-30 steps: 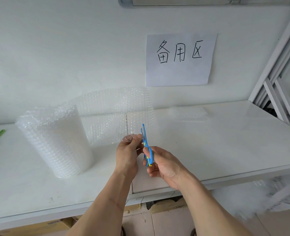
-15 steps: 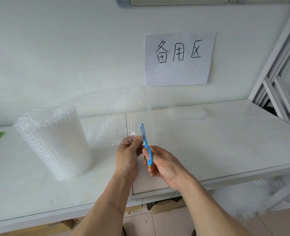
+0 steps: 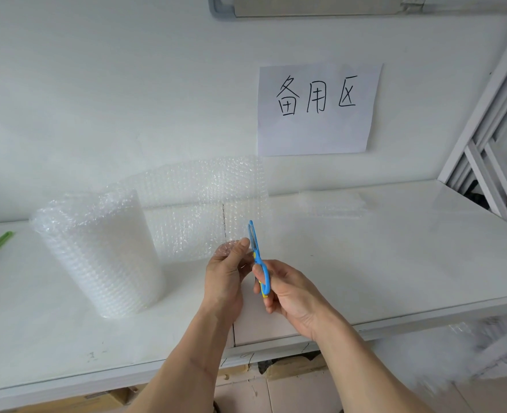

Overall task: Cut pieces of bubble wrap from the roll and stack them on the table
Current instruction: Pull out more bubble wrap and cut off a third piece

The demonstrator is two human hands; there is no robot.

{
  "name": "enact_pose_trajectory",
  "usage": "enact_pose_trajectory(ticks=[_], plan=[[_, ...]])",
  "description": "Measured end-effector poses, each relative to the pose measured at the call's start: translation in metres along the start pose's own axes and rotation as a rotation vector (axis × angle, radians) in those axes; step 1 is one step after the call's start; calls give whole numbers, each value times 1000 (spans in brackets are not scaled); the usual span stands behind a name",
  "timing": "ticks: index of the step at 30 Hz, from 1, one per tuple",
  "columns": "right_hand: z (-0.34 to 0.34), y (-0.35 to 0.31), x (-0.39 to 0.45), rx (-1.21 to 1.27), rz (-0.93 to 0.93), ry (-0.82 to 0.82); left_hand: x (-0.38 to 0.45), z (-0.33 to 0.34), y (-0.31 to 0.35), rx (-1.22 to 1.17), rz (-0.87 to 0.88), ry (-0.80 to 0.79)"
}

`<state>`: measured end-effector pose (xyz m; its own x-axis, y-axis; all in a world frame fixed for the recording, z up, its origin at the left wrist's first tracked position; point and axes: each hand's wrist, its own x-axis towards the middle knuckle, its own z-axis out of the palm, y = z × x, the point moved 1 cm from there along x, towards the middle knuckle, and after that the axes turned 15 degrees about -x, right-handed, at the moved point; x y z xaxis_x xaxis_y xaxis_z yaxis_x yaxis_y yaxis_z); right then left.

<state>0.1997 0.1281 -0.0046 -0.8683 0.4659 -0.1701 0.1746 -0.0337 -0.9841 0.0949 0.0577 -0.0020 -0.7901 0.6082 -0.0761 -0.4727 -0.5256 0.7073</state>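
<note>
Left hand [image 3: 226,274] pinches the near edge of a clear bubble wrap sheet [image 3: 207,204] unrolled from the upright roll [image 3: 100,254] at left; right hand [image 3: 288,296] grips small blue plastic scissors [image 3: 258,257] beside it, above the white bench [image 3: 395,263].

The upright clear bubble wrap roll [image 3: 100,251] stands on the white table [image 3: 395,263] left of the left hand's fingers [image 3: 234,248], its loose sheet [image 3: 204,210] behind them, the blue plastic scissors [image 3: 258,257] just right.
</note>
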Motion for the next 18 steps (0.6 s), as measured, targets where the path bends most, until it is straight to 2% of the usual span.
enact_pose_trajectory(ticks=[4, 18], plan=[[0, 0, 1, -5, 5, -5, 8, -4, -1, 35, -41, 38], [3, -4, 7, -54, -13, 6, 9, -12, -7, 71, -36, -17]])
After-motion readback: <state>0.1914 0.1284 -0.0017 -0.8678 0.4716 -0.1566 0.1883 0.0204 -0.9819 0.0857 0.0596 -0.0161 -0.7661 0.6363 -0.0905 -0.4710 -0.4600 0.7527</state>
